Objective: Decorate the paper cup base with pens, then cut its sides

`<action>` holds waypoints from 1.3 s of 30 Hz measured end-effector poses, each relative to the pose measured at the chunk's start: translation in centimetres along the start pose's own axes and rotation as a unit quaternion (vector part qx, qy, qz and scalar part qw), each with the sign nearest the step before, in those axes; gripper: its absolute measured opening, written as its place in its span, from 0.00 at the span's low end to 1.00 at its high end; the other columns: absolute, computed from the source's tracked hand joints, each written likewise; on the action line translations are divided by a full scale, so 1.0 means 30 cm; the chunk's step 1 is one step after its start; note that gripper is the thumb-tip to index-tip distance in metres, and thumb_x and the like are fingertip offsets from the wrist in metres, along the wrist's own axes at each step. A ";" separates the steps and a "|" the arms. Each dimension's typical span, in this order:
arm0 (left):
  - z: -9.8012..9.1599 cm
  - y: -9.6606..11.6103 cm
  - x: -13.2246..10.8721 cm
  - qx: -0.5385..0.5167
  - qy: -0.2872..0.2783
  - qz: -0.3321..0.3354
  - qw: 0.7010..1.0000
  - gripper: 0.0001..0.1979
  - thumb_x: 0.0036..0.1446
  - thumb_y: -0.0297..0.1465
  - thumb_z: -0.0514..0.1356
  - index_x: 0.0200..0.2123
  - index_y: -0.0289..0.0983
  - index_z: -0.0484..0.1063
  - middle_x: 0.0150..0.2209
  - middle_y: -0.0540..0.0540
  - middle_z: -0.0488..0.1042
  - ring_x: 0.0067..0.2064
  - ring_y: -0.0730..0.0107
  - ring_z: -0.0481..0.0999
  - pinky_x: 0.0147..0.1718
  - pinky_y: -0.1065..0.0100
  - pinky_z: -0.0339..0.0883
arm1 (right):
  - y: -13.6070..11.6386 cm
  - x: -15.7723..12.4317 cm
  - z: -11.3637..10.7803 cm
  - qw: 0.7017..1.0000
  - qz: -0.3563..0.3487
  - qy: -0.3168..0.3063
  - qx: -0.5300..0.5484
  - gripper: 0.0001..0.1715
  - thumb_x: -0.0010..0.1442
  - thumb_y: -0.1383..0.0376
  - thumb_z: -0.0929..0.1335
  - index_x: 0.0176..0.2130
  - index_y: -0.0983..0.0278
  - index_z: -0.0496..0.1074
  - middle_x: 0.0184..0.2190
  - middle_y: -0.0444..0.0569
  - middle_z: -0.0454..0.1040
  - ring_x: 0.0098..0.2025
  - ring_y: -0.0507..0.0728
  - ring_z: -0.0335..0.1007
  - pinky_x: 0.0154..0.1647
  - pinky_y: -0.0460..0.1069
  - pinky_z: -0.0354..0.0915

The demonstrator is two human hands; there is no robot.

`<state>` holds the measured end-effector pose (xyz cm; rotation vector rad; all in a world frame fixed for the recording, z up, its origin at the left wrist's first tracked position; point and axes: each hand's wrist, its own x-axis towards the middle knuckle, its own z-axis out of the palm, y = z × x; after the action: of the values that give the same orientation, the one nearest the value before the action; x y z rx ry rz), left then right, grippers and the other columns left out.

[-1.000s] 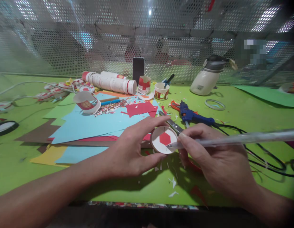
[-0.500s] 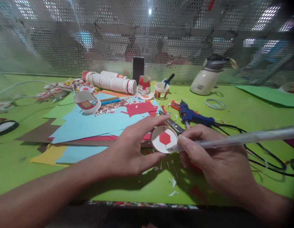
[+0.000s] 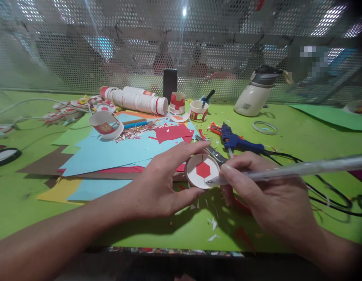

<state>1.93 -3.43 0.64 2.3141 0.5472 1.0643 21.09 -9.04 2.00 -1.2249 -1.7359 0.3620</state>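
Note:
My left hand grips a small paper cup by its sides, thumb below and fingers above. Its round white end faces me, with a red paper hexagon in the middle and dark lines running from the hexagon's top and bottom corners. In my right hand is a clear pen, pinched near its point. The tip rests on or very close to the white face, just below the hexagon. Behind the cup lies a pair of scissors, partly hidden by my fingers.
Coloured paper sheets are stacked at left, bearing a cut cup and scraps. A blue glue gun with black cable lies right. Farther back are stacked cups, a phone, a cup holding tools and a bottle.
The pen tip has shifted very slightly on the white face, near the lower line. Both hands keep their hold, and the cup stays almost where it was.

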 end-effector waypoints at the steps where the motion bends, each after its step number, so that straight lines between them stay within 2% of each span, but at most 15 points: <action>1: 0.000 -0.001 0.000 -0.002 0.001 0.003 1.000 0.34 0.50 0.27 0.65 0.61 0.40 0.61 0.54 0.41 0.72 0.54 0.58 0.72 0.56 0.58 0.66 | 0.001 0.001 0.000 1.000 -0.002 0.001 -0.001 0.11 0.61 0.68 0.67 0.26 0.59 0.70 0.16 0.35 0.69 0.17 0.47 0.62 0.19 0.42 0.59; 23: -0.002 0.002 0.002 0.012 -0.001 0.002 1.000 0.34 0.50 0.26 0.65 0.61 0.42 0.61 0.56 0.42 0.71 0.55 0.57 0.71 0.57 0.55 0.65 | 0.004 0.001 -0.004 1.000 -0.011 -0.019 -0.012 0.11 0.60 0.67 0.67 0.26 0.60 0.70 0.16 0.35 0.68 0.17 0.45 0.60 0.18 0.42 0.56; 39: 0.001 -0.003 -0.001 0.004 0.004 0.006 1.000 0.36 0.49 0.26 0.65 0.62 0.39 0.60 0.55 0.41 0.71 0.55 0.59 0.72 0.57 0.59 0.65 | 0.002 0.007 -0.002 1.000 -0.003 -0.017 -0.019 0.11 0.60 0.66 0.68 0.25 0.60 0.71 0.16 0.35 0.69 0.16 0.45 0.59 0.17 0.42 0.56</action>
<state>1.95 -3.40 0.56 2.3241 0.5408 1.0785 21.16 -8.86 2.09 -1.2468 -1.7818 0.3492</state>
